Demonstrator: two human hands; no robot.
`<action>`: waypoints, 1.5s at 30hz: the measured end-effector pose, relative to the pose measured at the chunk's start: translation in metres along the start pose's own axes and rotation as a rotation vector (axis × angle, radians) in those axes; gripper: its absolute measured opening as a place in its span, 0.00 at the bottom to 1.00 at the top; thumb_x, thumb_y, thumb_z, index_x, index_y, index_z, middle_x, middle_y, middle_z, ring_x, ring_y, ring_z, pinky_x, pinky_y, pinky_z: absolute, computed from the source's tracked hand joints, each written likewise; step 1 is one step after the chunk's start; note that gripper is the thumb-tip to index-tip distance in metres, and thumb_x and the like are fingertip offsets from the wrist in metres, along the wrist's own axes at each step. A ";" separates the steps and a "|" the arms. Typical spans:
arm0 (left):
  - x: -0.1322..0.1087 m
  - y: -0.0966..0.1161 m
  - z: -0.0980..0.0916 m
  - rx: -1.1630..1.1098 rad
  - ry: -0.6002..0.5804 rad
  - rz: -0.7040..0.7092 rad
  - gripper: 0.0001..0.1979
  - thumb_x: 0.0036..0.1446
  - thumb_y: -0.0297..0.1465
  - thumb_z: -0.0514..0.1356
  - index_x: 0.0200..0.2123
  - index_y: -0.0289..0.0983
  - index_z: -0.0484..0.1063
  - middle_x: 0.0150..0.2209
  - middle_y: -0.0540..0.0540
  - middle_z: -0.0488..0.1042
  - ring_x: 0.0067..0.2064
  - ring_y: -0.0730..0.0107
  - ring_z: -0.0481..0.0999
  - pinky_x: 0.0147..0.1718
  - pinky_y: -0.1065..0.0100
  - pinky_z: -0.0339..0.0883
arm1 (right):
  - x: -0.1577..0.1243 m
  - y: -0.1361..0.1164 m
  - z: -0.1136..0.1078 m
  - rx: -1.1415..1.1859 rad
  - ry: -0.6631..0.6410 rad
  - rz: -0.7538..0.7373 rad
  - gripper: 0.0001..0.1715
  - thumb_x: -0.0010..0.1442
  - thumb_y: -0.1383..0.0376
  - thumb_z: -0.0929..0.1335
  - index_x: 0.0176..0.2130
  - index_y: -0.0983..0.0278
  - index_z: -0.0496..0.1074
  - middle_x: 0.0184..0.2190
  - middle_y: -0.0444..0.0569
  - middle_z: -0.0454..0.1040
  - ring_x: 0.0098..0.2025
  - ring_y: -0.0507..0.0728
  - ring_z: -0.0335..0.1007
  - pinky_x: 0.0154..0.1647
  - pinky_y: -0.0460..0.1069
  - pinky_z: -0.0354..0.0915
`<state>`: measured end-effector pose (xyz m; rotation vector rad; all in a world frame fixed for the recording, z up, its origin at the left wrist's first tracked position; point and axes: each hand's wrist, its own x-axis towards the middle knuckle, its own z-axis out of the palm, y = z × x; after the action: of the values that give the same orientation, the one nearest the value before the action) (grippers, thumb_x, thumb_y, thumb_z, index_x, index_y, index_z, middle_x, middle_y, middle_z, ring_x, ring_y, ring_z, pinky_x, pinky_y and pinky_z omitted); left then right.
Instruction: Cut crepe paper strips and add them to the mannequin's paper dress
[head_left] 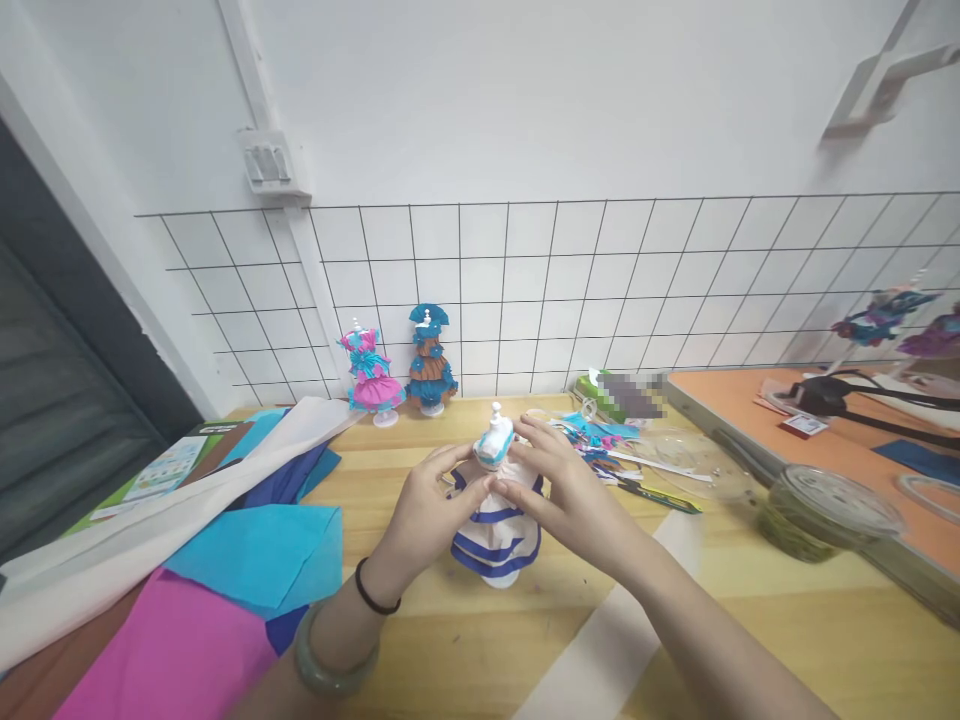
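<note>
- Held the miniature dress form (495, 535) upright on the tabletop (427, 640) between half-curled fingers (536, 433) of left hand (429, 495) and right hand (574, 492).
- Had a yellow cutter (664, 496) lying at right.

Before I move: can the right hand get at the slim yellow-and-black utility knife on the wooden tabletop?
Probably yes: the knife lies to the right of the right hand, with little apparently covering it. That hand would first have to leave the small white-and-blue paper dress.

One head-worn camera looks forward and down from close behind the left hand (433, 497) and right hand (568, 484), toward the wall (525, 100) beyond.
</note>
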<state>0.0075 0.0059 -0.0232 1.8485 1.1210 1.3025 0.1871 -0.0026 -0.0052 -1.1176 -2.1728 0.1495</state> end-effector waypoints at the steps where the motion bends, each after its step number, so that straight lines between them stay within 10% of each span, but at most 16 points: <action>1: 0.000 0.000 0.000 0.014 -0.011 0.017 0.15 0.50 0.30 0.61 0.44 0.39 0.74 0.44 0.45 0.74 0.47 0.62 0.71 0.47 0.62 0.64 | -0.001 -0.003 0.000 -0.073 0.005 -0.004 0.18 0.60 0.56 0.63 0.48 0.59 0.70 0.57 0.54 0.62 0.62 0.66 0.48 0.58 0.65 0.52; 15: -0.011 0.004 0.013 0.376 0.065 0.259 0.11 0.58 0.27 0.53 0.42 0.39 0.73 0.43 0.44 0.71 0.49 0.64 0.66 0.50 0.60 0.59 | -0.008 -0.027 0.021 -0.037 0.007 0.096 0.28 0.63 0.54 0.58 0.60 0.58 0.56 0.61 0.53 0.56 0.65 0.65 0.39 0.60 0.67 0.46; 22: -0.008 -0.001 0.014 0.341 0.169 0.240 0.07 0.52 0.26 0.59 0.37 0.37 0.72 0.39 0.46 0.73 0.45 0.65 0.68 0.46 0.62 0.62 | 0.001 -0.020 0.008 0.377 -0.037 0.076 0.22 0.63 0.56 0.60 0.55 0.55 0.63 0.58 0.48 0.61 0.60 0.60 0.52 0.62 0.60 0.47; 32: -0.016 0.000 0.022 0.490 0.152 0.312 0.13 0.58 0.24 0.51 0.44 0.36 0.70 0.46 0.42 0.69 0.51 0.61 0.63 0.52 0.57 0.57 | -0.002 -0.016 0.019 0.180 0.001 0.053 0.21 0.62 0.52 0.59 0.49 0.57 0.68 0.52 0.50 0.67 0.60 0.62 0.52 0.63 0.63 0.40; 45: -0.011 0.009 0.007 0.311 0.094 0.189 0.13 0.58 0.29 0.54 0.45 0.41 0.72 0.44 0.44 0.70 0.49 0.63 0.67 0.48 0.59 0.61 | 0.005 0.029 -0.003 0.545 -0.145 0.202 0.20 0.56 0.52 0.66 0.42 0.61 0.75 0.30 0.49 0.75 0.38 0.60 0.71 0.39 0.54 0.68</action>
<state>0.0150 -0.0080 -0.0231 2.1837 1.2823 1.3950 0.2063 0.0188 -0.0114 -1.0184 -1.9553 0.8786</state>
